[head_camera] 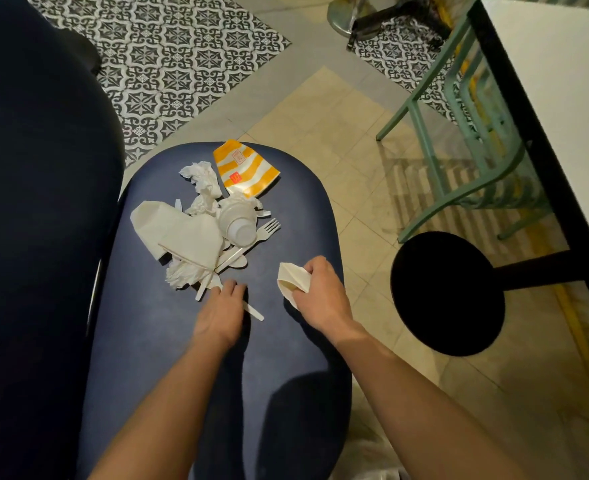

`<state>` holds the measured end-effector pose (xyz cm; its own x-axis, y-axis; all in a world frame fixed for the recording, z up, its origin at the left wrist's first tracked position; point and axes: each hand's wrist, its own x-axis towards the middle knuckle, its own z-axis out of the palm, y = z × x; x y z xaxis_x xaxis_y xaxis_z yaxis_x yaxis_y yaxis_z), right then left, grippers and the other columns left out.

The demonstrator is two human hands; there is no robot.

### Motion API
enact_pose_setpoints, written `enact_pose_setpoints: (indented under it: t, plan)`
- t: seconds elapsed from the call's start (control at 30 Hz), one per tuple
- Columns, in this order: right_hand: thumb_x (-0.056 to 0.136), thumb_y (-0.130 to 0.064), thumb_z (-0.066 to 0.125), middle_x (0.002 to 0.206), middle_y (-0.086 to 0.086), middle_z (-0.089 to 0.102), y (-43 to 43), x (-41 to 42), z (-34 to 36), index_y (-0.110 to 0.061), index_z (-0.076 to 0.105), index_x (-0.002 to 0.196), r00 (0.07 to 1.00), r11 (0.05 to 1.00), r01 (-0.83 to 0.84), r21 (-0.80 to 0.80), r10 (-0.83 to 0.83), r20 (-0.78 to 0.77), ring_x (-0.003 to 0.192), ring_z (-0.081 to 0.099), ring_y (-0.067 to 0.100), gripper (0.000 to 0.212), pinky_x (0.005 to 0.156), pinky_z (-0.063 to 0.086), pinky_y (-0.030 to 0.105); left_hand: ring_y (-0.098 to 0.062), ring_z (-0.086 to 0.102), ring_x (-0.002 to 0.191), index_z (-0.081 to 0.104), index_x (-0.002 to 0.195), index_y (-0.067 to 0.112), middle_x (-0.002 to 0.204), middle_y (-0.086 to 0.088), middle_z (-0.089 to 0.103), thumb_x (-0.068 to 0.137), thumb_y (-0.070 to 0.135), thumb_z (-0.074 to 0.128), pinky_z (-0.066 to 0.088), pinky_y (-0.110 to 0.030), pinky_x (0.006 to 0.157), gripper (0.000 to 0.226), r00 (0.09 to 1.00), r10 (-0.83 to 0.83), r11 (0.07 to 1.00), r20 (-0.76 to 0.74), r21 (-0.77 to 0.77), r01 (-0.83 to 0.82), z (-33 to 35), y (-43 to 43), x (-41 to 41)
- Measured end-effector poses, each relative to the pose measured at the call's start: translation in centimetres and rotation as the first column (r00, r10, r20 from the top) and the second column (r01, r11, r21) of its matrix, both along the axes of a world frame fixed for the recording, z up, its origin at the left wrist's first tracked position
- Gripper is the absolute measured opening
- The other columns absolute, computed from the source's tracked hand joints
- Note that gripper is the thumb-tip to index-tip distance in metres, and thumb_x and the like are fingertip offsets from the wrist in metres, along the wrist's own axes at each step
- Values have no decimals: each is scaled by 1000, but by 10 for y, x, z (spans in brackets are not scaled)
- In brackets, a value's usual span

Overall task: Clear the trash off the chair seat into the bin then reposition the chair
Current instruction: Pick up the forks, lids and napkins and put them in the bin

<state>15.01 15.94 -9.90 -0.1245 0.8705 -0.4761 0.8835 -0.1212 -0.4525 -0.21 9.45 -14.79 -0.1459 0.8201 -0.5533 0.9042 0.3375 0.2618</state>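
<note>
Barely started, I'd say. Nearly all the trash (196, 233) is sitting mid-seat (168, 341): napkins, cup (239, 225), fork (267, 230), striped wrapper (246, 168). The right hand (321, 292) has its fingers curled round one folded paper (293, 280). The left hand (222, 313) lies flat, fingers straight, over a plastic utensil (254, 311). I can't pick out a bin for sure, and the chair hasn't been repositioned yet.

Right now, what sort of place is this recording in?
Probably a fast-food restaurant's dining area: an orange-striped food wrapper, plastic fork and cup litter a padded blue seat, beside a white table and green chair.
</note>
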Motion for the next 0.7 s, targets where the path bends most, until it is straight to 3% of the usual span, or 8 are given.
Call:
enact_pose_setpoints:
  t: [0.2, 0.3, 0.47, 0.7]
  plan:
    - [80, -18, 71, 117, 2, 52, -5, 7, -3, -20, 42, 111, 1000, 1000, -12, -12, 12, 9, 110, 54, 23, 43, 88, 55, 35, -27, 45, 110, 43, 119, 12, 124, -8, 43, 92, 0, 43, 46, -38, 82, 30, 999, 24, 997, -22, 74, -23, 1, 8, -1]
    - [80, -18, 72, 117, 3, 51, -4, 7, -3, -19, 42, 113, 1000, 1000, -17, -20, 17, 0, 111, 54, 22, 44, 87, 55, 32, -29, 46, 108, 39, 126, 11, 128, -8, 41, 93, 0, 42, 47, -39, 85, 35, 998, 8, 987, -56, 164, 1, -2, 13, -2]
    - [81, -20, 72, 119, 2, 51, -3, 6, -5, -21, 41, 115, 1000, 1000, 1, -31, -1, -2, 111, 55, 21, 47, 86, 53, 30, -27, 46, 114, 42, 126, 10, 127, -9, 43, 93, -3, 42, 46, -35, 89, 36, 988, -72, 994, -135, 73, 82, -10, 13, 1]
    - [81, -21, 72, 120, 1, 51, -4, 7, -8, -22, 40, 116, 1000, 999, 4, -39, -4, 0, 111, 56, 21, 47, 90, 54, 32, -24, 51, 112, 43, 122, 8, 126, -9, 47, 94, -3, 41, 44, -31, 87, 31, 971, -147, 984, -188, 76, 163, -13, 2, 2]
